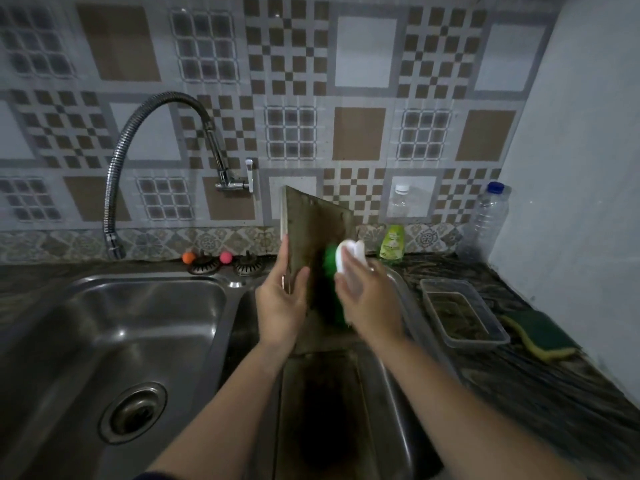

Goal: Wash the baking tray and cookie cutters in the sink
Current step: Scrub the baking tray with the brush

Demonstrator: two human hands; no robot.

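Observation:
A dull metal baking tray [313, 223] stands tilted on end over the right sink basin [391, 403]. My left hand [282, 299] holds its left edge, thumb across the front face. My right hand [367, 296] grips a white-handled brush with green bristles [349, 258], and the bristles press on the tray's face. The lower part of the tray is hidden behind my hands. No cookie cutters can be made out.
The left basin [114, 341] has a round drain, with a flexible chrome tap [138, 133] above it. A green soap bottle [392, 244], two clear bottles, a plastic container [462, 315] and a green-yellow sponge [540, 336] sit on the right counter.

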